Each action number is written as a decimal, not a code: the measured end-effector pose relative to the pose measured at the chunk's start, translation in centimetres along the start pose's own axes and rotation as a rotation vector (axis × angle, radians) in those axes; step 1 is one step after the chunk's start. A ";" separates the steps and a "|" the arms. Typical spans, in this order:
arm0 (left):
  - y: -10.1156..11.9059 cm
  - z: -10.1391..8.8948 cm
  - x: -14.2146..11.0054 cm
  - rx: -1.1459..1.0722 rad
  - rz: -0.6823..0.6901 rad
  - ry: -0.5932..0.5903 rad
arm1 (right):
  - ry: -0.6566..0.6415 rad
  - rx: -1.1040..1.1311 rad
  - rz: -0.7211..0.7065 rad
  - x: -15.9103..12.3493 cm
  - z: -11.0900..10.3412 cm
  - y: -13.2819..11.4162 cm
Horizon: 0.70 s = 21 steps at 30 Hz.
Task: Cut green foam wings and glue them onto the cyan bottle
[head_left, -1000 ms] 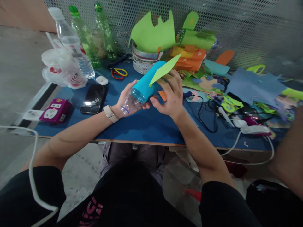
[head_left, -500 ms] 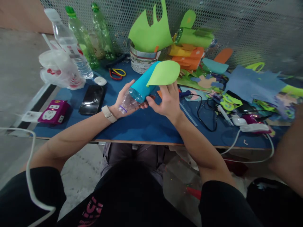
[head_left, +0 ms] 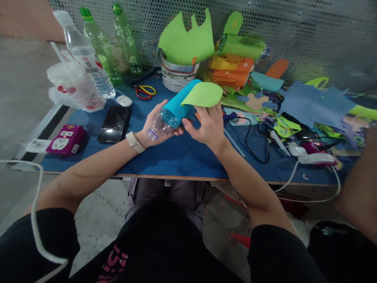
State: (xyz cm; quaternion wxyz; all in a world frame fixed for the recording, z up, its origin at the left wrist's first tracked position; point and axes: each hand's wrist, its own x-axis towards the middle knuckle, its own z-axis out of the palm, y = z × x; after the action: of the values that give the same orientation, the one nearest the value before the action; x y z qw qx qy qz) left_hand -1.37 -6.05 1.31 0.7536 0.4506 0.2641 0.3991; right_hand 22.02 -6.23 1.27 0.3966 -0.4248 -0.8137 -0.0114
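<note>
My left hand (head_left: 156,124) is wrapped under a clear plastic bottle (head_left: 163,122) lying tilted, its neck toward my wrist. A blue sheet (head_left: 179,103) covers the body of the bottle. Against the upper right of the blue part sits a light green leaf-shaped piece (head_left: 204,94). Behind and below that piece is my right hand (head_left: 207,125), its fingertips partly hidden by the green and its thumb near the blue sheet. Whether the right fingers pinch the green piece or only press on it is hard to see.
On the blue table (head_left: 176,161) lie a phone (head_left: 114,125), a purple socket block (head_left: 66,139) and scissors (head_left: 145,92). Bottles (head_left: 88,59) stand back left. A paper-covered tub (head_left: 180,76) holds green sheets. Cut scraps and cables (head_left: 259,143) spread right. Another person's arm (head_left: 361,181) shows at right.
The green piece has turned from nearly edge-on to showing its broad face, with the right fingers now beneath it. The left hand keeps its hold on the bottle.
</note>
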 end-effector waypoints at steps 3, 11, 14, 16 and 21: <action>-0.2 0.0 0.0 -0.007 0.004 -0.008 | 0.011 0.000 0.019 0.1 -0.3 -0.7; 0.0 -0.2 0.0 0.053 0.023 -0.002 | 0.027 0.117 0.007 0.2 -0.4 -0.5; 0.3 0.0 -0.2 0.037 0.006 0.027 | 0.003 0.141 -0.024 0.2 -0.5 -0.4; 0.3 0.1 -0.3 0.039 0.003 0.039 | -0.010 0.138 -0.019 0.4 -0.6 -0.6; 0.7 0.4 -0.4 -0.010 0.005 0.031 | -0.015 0.117 0.010 0.5 -0.7 -1.2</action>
State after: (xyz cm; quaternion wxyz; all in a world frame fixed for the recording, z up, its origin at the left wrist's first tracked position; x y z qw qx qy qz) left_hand -1.49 -6.38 2.15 0.7506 0.4415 0.2726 0.4091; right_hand 21.49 -6.91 2.49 0.4148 -0.4050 -0.8138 0.0410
